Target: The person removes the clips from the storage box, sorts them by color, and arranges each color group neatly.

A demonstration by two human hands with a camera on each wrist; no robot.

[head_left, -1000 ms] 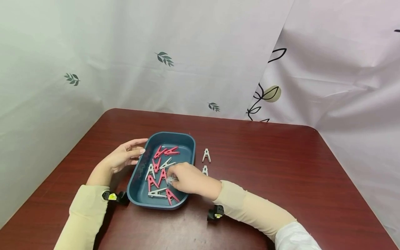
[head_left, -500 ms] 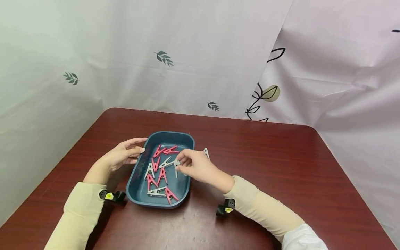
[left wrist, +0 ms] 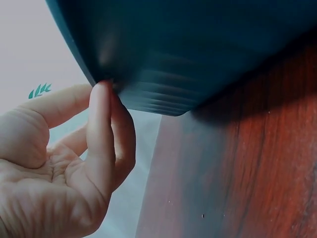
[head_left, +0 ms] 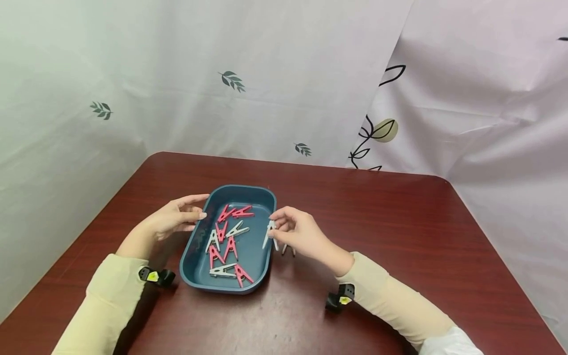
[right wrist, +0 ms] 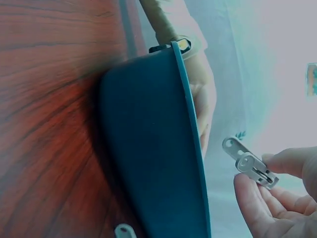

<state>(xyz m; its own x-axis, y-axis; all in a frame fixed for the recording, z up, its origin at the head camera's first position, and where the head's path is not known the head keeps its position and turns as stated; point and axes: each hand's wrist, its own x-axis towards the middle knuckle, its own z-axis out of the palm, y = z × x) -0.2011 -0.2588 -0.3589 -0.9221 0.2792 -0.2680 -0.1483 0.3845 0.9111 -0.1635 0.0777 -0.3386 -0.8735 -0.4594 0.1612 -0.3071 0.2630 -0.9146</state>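
A deep blue tray [head_left: 191, 266] stands on the table, with several red and white clothespins inside, among them a red clothespin [head_left: 243, 275] near the front and a white clothespin [head_left: 238, 229] in the middle. At its left side, my left hand [head_left: 170, 217] holds the rim, thumb at the edge and bent fingertips against the outer wall in the left wrist view. By the right rim, my right hand [head_left: 301, 234] pinches a white clothespin [right wrist: 250, 163] between thumb and fingertips, its legs pointing down in the head view. Several fingers below are bent.
Just right of the tray, a white clothespin [head_left: 288, 250] lies on the table, mostly hidden by the right hand. The reddish-brown table [head_left: 377, 222] extends to the right and front. A pale patterned curtain [head_left: 266, 98] hangs behind it.
My right hand has lifted the white clothespin out of the tray's interior and carried it right, up to the right rim. My left hand stays at the tray's left rim.
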